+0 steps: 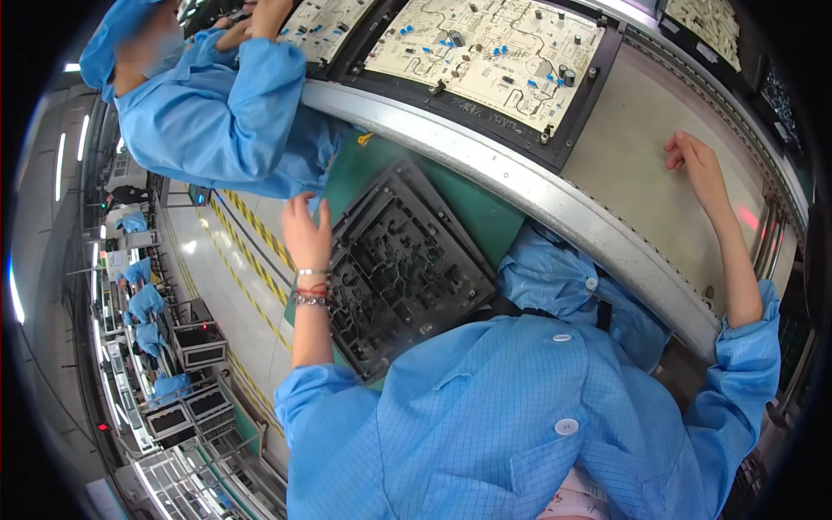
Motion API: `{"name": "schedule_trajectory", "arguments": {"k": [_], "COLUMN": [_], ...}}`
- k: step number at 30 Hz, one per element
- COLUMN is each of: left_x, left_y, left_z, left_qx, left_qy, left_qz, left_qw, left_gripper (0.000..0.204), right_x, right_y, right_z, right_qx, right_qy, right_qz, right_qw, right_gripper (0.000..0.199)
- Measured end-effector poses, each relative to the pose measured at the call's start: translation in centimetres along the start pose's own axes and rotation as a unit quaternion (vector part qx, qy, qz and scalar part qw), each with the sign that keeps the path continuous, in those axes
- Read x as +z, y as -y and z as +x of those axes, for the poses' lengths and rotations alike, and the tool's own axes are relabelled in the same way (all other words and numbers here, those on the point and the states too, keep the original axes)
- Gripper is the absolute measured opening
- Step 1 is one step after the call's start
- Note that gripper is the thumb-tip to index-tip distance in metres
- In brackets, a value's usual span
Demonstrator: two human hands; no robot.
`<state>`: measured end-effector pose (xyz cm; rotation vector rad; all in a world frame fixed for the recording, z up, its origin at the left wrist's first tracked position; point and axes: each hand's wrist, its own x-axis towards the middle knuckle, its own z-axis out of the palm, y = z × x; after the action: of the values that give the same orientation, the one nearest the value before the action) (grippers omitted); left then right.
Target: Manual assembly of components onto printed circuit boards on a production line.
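My left hand [308, 232] is at the left edge of a black pallet fixture [407, 256] with many cut-out pockets. Its fingers are apart and hold nothing; whether they touch the fixture's edge I cannot tell. The fixture lies tilted on a green surface [472, 208] in front of my body. Over the pale conveyor bed at the right, my right hand [693, 163] hangs empty with loosely bent fingers apart. Across the metal rail, a cream circuit board [485, 56] with blue and black components sits in a black carrier frame [485, 121].
A metal rail [511, 169] runs diagonally between me and the conveyor bed [633, 147]. A co-worker in blue [217, 121] works at the upper left beside another circuit board [316, 26]. More cream parts [706, 30] lie at the upper right. Yellow-striped floor lines [247, 234] run at the left.
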<state>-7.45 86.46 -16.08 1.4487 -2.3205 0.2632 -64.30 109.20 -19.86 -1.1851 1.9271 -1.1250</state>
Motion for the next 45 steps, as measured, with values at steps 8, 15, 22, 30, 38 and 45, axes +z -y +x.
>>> {"name": "schedule_trajectory", "arguments": {"k": [8, 15, 22, 30, 38, 45], "left_x": [6.6, -0.6, -10.8, -14.7, -17.7, -6.1], "left_y": [-0.3, -5.1, -10.6, -19.2, -26.0, -31.7], "left_z": [-2.9, -3.2, -2.7, 1.7, 7.7, 10.3], "left_qx": [0.011, -0.03, 0.108, 0.325, 0.526, 0.27], "left_qy": [0.141, 0.023, -0.168, -0.181, -0.222, -0.031], "left_qz": [-0.032, -0.035, -0.054, -0.2, -0.276, -0.492], "left_qw": [0.989, 0.999, 0.978, 0.907, 0.773, 0.827], "left_gripper": [0.022, 0.014, 0.023, 0.04, 0.068, 0.068], "right_x": [0.4, 0.1, -1.7, 4.0, 4.7, -6.7], "right_y": [0.7, 0.7, 3.1, 16.8, 14.3, 7.7], "right_z": [-0.1, 0.3, -0.7, -11.3, -20.7, -23.4], "right_qx": [0.007, -0.012, -0.055, -0.26, -0.222, 0.094], "right_qy": [-0.004, -0.019, -0.066, 0.174, -0.247, -0.421], "right_qz": [-0.003, -0.027, 0.002, 0.122, 0.114, 0.435], "right_qw": [1.0, 0.999, 0.996, 0.942, 0.936, 0.79], "right_gripper": [0.042, 0.041, 0.043, 0.065, 0.036, 0.037]}}
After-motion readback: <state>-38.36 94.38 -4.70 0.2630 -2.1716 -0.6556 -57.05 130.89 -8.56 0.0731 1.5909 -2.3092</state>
